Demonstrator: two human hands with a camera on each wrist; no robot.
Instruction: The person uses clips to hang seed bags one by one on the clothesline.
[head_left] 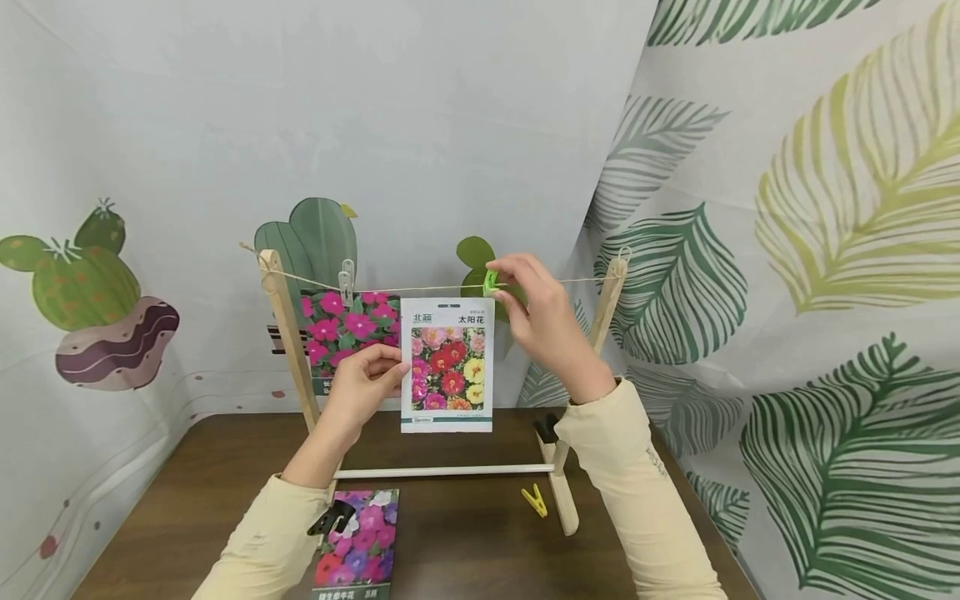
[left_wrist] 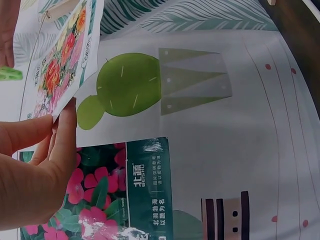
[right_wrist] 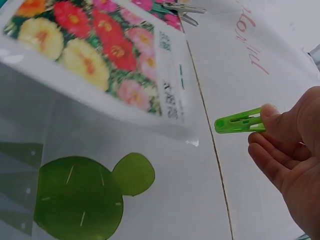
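My left hand (head_left: 367,382) pinches the left edge of a white seed packet (head_left: 447,417) printed with red, pink and yellow flowers. The packet hangs upright in front of the string (head_left: 442,288), its top edge just below it. Between thumb and fingertips my right hand (head_left: 542,310) holds a green clothespin (right_wrist: 240,121), close to the string above the packet's right corner. Left of that packet, a pink-flower seed packet (head_left: 352,325) hangs from the string by a clear clothespin (head_left: 346,282); my left hand partly covers it.
The string runs between two wooden posts (head_left: 288,342) joined by a white rod (head_left: 450,471). On the brown table (head_left: 465,542) lie a yellow clothespin (head_left: 535,500) and another flower packet (head_left: 367,542). A black clip (head_left: 332,517) shows by my left sleeve. Another clip (head_left: 625,255) sits atop the right post.
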